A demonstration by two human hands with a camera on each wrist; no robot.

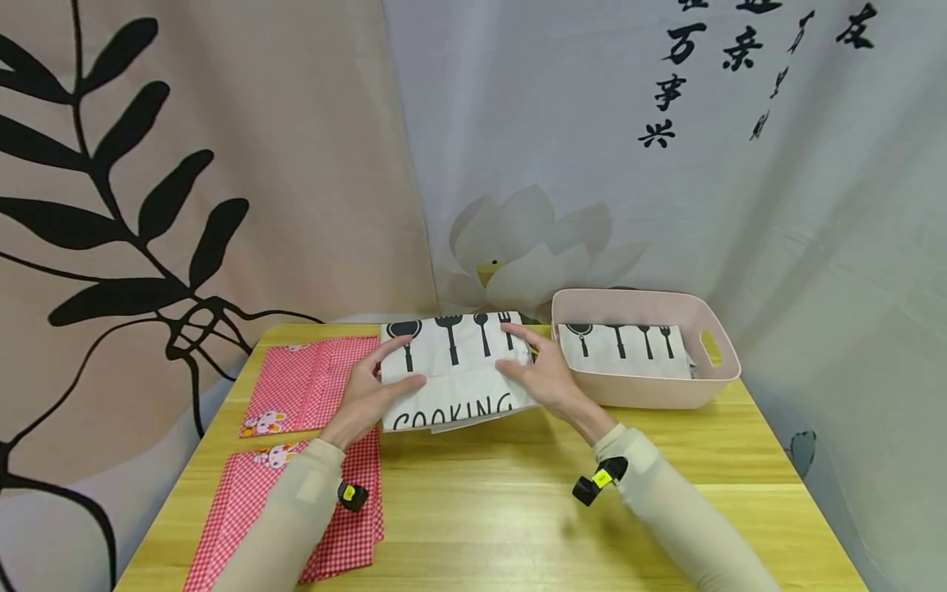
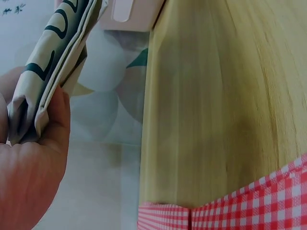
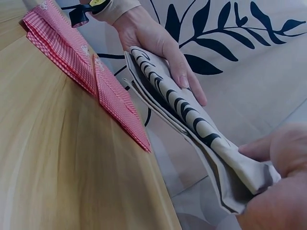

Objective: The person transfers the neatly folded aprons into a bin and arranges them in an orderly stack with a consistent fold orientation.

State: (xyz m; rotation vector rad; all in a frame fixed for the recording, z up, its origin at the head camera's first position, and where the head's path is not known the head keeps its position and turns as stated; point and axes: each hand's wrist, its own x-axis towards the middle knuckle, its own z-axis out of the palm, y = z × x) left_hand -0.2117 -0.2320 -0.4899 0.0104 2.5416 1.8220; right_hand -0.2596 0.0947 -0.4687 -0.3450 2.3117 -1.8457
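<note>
Both hands grip a folded white cloth printed with black kitchen utensils and the word COOKING. The left hand pinches its left end, and the right hand pinches the right end, thumbs on the printed face. In the left wrist view the cloth shows its stacked layers edge-on, held between thumb and fingers. Seen from the right wrist, the cloth is raised off the table, its lower layers hanging slightly apart. A similar folded white cloth lies in the pink bin to the right.
The pink plastic bin stands at the table's back right. Two folded red-checked cloths with cartoon patches lie on the left, one farther back and one nearer, partly under the left forearm. Behind the wooden table hangs a printed curtain.
</note>
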